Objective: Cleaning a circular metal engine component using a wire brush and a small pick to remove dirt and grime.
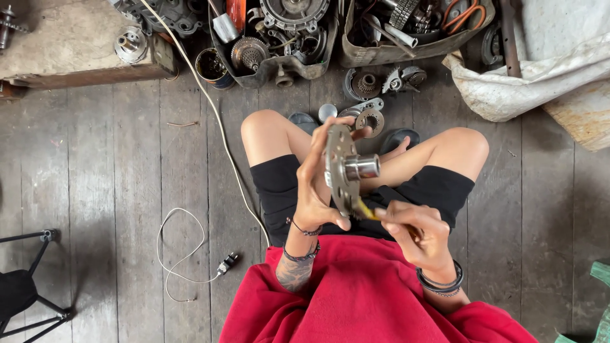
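While I sit cross-legged on the grey plank floor (127, 190), my left hand (314, 190) holds the round metal plate (337, 166) up on edge over my lap, its flat faces turned left and right and its short shiny hub (362, 167) sticking out to the right — so the axis of the piece runs sideways, across my body. The fingers of that hand are curled closed around the plate's rim, fingertips hooked over the top edge and the thumb pressed against the lower part near the perforated face. Just right of and below the plate, my right hand (416, 235) is closed in a fist-like pinch around a yellow-handled tool (367, 211), whose tip meets the bottom edge of the plate; what kind of tip it has I cannot tell, since my fingers and the plate hide it. The left hand alone carries the plate — the right only reaches it through the tool, from below and to the right. Beyond my knees lie a toothed sprocket ring (370, 119) and dark tubs of engine parts (279, 38); a white cable (210, 101) trails across the floor on my left.
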